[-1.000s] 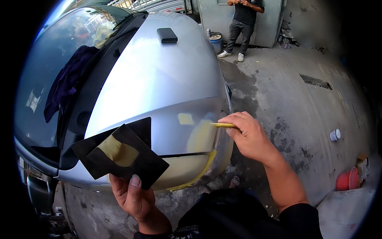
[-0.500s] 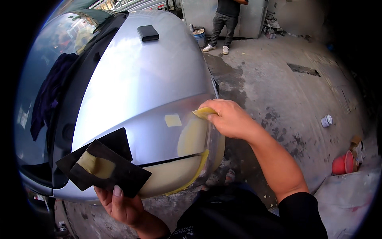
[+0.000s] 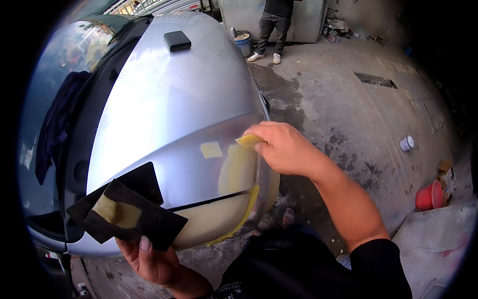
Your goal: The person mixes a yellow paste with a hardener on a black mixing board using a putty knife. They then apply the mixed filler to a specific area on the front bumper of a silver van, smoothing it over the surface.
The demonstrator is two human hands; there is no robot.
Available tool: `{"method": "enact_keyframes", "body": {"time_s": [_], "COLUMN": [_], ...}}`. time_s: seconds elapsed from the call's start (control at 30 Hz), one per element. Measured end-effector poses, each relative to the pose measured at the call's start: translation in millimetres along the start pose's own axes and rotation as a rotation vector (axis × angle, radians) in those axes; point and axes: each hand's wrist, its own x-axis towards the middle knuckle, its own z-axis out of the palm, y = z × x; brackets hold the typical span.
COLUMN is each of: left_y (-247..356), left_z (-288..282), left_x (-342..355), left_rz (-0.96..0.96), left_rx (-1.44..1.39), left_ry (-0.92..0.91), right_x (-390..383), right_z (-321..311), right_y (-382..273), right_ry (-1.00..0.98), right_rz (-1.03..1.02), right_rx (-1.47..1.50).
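My left hand (image 3: 152,261) grips two flat black plates, crossed one over the other; the upper plate (image 3: 162,226) carries a smear of yellow putty (image 3: 122,213). In my right hand (image 3: 288,148) is a yellowish putty spreader (image 3: 249,141), pinched between thumb and fingers at the front right corner of a silver car hood (image 3: 199,84). Whether its edge touches the surface I cannot tell. Just below it lies a broad pale-yellow putty patch (image 3: 235,169), with a small squarish patch (image 3: 211,150) to its left. A covered cream-coloured headlight (image 3: 214,222) sits under the hood's edge.
A black box-shaped object (image 3: 177,41) rests on the far hood. Beyond the car stands a person (image 3: 274,27) beside a blue bucket (image 3: 243,46). On the concrete floor at right are a small can (image 3: 407,143) and a red bucket (image 3: 429,196).
The whole view has shifted slightly, with the car a little further left in the picture. Both hands keep their hold, and the spreader stays near the same corner of the hood.
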Motion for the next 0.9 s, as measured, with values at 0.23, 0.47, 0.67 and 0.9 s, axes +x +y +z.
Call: {"method": "enact_keyframes", "body": {"time_s": [0.23,0.47,0.67,0.9], "left_y": [-3.0,-4.1,-4.5,-3.8], "left_z": [-1.0,0.9,-0.3,0.9], "left_x": [-0.9,-0.3,-0.9,0.5], "left_rz": [0.009,0.035,0.037,0.019], "left_rx": [-0.010,0.006,-0.010,-0.010], "left_ry": [0.006,-0.028,-0.033,-0.049], "right_x": [3.2,-19.2,-42.2,-60.8], "right_z": [8.3,27.4,38.4,35.9], "right_y": [-13.4,-37.8,-53.8,-57.3], "right_ry": [-0.064,0.006,0.014,0.021], "right_rz": [0.005,-0.164,-0.196,-0.254], "right_rx": [-0.008,-0.031,-0.109,-0.175]}}
